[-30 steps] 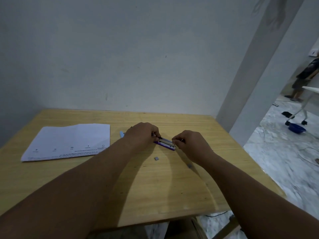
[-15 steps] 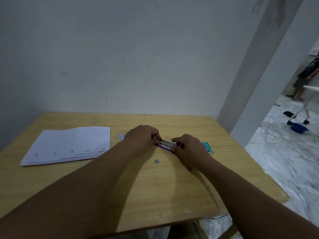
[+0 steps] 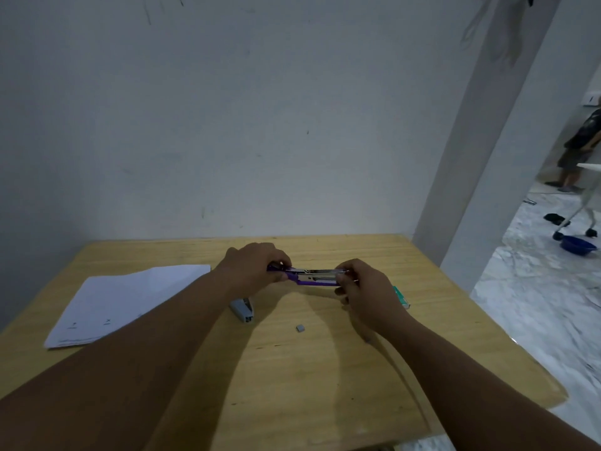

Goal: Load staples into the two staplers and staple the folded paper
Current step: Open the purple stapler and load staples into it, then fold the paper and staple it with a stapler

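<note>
A purple stapler (image 3: 313,277) with its metal magazine showing is held level above the wooden table (image 3: 292,385). My left hand (image 3: 253,266) grips its left end and my right hand (image 3: 364,288) pinches its right end. A second, grey-blue stapler (image 3: 242,310) lies on the table just below my left wrist. The folded white paper (image 3: 130,301) rests flat at the left. A small grey block of staples (image 3: 300,328) lies loose near the middle. A green staple box (image 3: 401,297) peeks out behind my right hand.
The table stands against a pale wall, with a pillar (image 3: 481,157) at its right back corner. Beyond it, on a marble floor, a person (image 3: 579,148) stands far off near a blue bowl (image 3: 578,245).
Both hands have lifted the purple stapler off the table and turned it level. The grey-blue stapler, hidden under my left hand before, now shows below my wrist.
</note>
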